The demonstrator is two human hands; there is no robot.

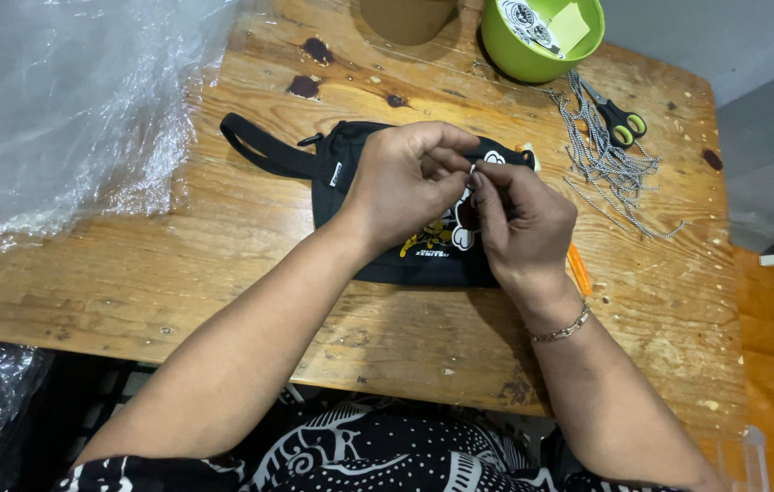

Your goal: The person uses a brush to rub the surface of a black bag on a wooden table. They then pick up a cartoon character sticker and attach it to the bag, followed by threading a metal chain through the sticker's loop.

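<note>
While both hands meet over the black fabric pouch with a cartoon print (351,191), which lies flat mid-table on the worn wooden table (223,273), I log the work as fine fitting at the pouch's upper edge. Left hand (405,178): fingers curled, thumb and forefinger pinched on a small silvery piece (473,169). Right hand (524,223): fingertips closed on the same piece from the other side; what the piece is, too small to tell. The pouch's black strap loop (255,146) trails off to the left, untouched. Well apart at right: a loose pile of silver ball chains (601,155), small scissors with green-ringed black handles (619,118) beside it, a lime-green plastic bowl (505,50) holding printed stickers. An orange slim tool (578,269) lies just under the right hand. Judgement: the step in hand is attaching or threading at the zip end; the next move calls for a steady two-handed pinch and the pouch kept still.
</note>
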